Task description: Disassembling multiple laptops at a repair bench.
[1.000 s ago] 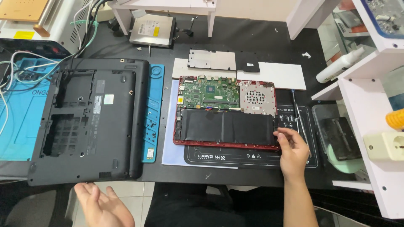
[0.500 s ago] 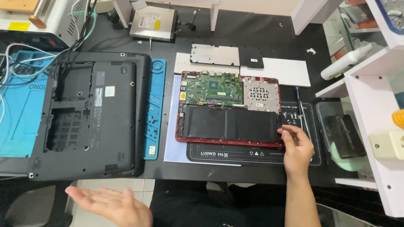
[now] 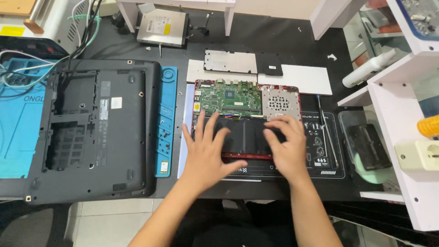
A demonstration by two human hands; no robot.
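Fingers of the left hand (image 3: 208, 153) are spread flat and laid on the black battery (image 3: 244, 135) of the red opened laptop (image 3: 247, 121), while the right hand (image 3: 286, 148) is pressed on the battery's right part with fingers loosely parted and curled, nothing being pinched. The laptop is set on a printed work mat (image 3: 320, 146) at the desk's middle, seemingly so its green board (image 3: 231, 98) is kept reachable; a larger black laptop base (image 3: 91, 128) is parked to the left on a blue mat (image 3: 18, 132)
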